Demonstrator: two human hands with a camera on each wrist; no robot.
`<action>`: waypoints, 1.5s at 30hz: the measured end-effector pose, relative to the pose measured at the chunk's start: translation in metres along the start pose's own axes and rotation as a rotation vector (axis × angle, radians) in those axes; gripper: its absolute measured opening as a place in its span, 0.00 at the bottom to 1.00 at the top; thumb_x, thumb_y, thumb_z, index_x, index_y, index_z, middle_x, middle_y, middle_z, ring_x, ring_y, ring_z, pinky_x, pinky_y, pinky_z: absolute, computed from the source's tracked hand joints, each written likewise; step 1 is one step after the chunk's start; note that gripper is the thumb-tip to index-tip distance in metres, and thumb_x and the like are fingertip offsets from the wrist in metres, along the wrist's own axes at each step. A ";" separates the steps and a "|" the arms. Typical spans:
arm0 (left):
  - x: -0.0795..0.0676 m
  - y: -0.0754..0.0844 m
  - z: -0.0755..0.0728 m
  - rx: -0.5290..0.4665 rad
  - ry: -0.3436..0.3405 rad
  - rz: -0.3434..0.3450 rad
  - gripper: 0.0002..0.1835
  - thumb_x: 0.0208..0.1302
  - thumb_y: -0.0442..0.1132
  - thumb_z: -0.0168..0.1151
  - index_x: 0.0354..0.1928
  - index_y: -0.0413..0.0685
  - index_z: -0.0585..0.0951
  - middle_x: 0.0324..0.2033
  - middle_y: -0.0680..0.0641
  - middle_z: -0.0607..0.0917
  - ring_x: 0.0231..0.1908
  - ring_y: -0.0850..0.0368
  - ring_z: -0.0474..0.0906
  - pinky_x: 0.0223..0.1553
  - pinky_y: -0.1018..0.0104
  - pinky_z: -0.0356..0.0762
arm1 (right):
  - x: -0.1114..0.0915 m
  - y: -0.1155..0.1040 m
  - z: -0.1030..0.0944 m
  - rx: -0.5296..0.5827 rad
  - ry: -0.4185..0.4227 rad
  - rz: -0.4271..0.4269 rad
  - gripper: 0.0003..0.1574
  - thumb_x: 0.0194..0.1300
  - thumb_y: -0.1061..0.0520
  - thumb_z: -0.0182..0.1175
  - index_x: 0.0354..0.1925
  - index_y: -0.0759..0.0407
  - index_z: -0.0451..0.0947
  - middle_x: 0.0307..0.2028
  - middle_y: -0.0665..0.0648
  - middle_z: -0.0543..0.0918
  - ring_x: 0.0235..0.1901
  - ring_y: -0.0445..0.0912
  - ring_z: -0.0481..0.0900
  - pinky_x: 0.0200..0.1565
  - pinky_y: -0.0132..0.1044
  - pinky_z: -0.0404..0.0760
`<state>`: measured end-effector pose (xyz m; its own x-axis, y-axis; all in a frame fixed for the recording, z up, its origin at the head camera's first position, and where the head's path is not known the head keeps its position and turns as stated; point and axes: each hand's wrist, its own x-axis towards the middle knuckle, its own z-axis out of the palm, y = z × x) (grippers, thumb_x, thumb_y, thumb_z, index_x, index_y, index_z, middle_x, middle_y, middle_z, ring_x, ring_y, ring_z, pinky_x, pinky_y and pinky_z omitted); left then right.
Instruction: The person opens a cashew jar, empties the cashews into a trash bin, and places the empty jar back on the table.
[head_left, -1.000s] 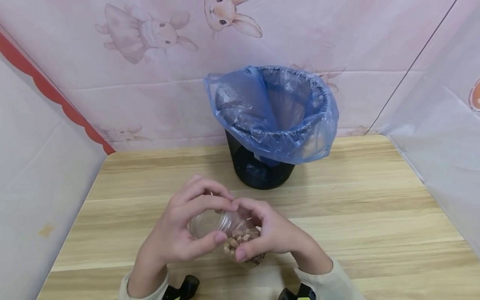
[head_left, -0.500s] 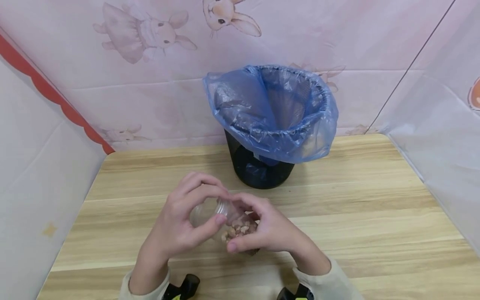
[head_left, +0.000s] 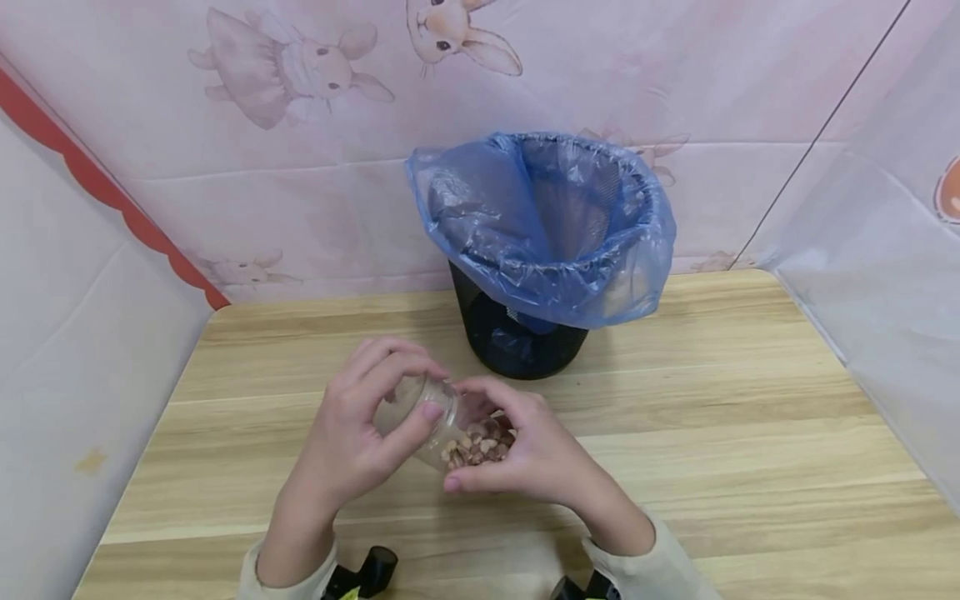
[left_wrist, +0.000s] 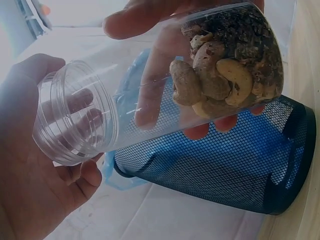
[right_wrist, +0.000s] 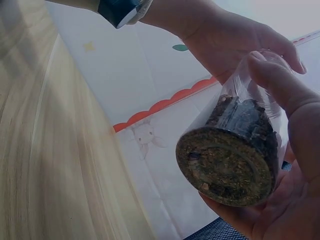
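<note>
A clear plastic jar (left_wrist: 145, 95) is held tilted above the table, its neck toward the left hand. Cashews (left_wrist: 235, 80) and dark crumbly bits (left_wrist: 230, 35) lie toward its base, which faces the camera in the right wrist view. My right hand (head_left: 517, 442) grips the jar's body, thumb on the near side and fingers round the far side. Curled round the clear lid (left_wrist: 55, 117) at the neck is my left hand (head_left: 367, 425). Whether the lid is threaded on or only touching the neck, I cannot tell.
Behind the hands, a black mesh bin (head_left: 517, 342) stands on the wooden table (head_left: 712, 433), close to the back wall. A blue plastic bag (head_left: 622, 275) lines it and hangs over its rim. Pale printed sheets (head_left: 322, 225) enclose the table's back and sides.
Both hands have moved slightly up and left in the head view, carrying the jar with them. The jar's tilt has changed, and the nuts inside have shifted. The bin has stayed put.
</note>
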<state>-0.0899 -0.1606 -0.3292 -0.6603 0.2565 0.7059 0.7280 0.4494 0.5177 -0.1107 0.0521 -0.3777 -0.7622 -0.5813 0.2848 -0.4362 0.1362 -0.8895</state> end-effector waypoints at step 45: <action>-0.002 -0.019 -0.012 -0.231 0.243 0.018 0.22 0.60 0.38 0.69 0.19 0.42 0.66 0.48 0.38 0.75 0.52 0.44 0.73 0.49 0.64 0.83 | -0.001 -0.001 -0.004 -0.020 0.038 0.038 0.48 0.43 0.50 0.83 0.62 0.40 0.73 0.48 0.44 0.83 0.46 0.42 0.82 0.45 0.40 0.83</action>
<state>-0.0999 -0.1798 -0.3350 -0.6040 0.0381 0.7961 0.7800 0.2335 0.5807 -0.1113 0.0557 -0.3754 -0.7955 -0.5450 0.2649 -0.4163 0.1739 -0.8924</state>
